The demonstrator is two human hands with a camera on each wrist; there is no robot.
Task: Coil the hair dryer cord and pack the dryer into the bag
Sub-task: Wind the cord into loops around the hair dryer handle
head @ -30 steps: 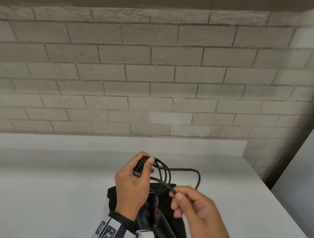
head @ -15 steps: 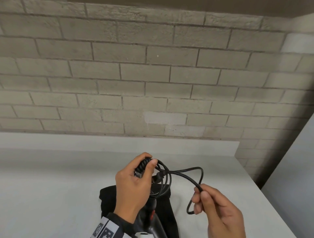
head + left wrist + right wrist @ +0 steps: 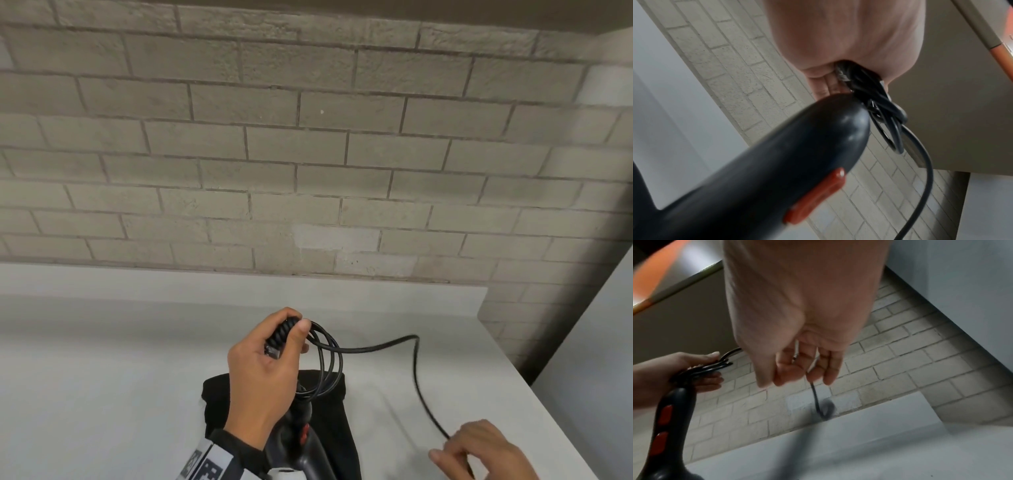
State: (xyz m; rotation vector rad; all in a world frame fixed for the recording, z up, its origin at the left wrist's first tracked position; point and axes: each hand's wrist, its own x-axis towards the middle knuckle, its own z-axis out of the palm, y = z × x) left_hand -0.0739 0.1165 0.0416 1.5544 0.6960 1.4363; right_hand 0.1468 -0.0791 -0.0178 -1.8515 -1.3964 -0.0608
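Observation:
My left hand (image 3: 270,363) grips the ribbed cord end of the black hair dryer (image 3: 305,448) together with several coiled loops of black cord (image 3: 330,363). The dryer hangs below that hand, its handle with red switches (image 3: 816,198) showing in the left wrist view. From the loops the cord runs right, bends down and passes into my right hand (image 3: 479,452) near the table's front right. The fingers (image 3: 830,369) of that hand curl loosely around the cord (image 3: 815,395). A black bag (image 3: 329,421) lies flat on the white table (image 3: 102,377) under the dryer.
A grey brick wall (image 3: 308,154) rises behind the table. The table's right edge (image 3: 534,404) runs diagonally close to my right hand, with a white panel (image 3: 599,359) beyond it.
My right hand has slid down the cord to the right and toward me, pulling the free length out straight. The left hand keeps its grip on the coil.

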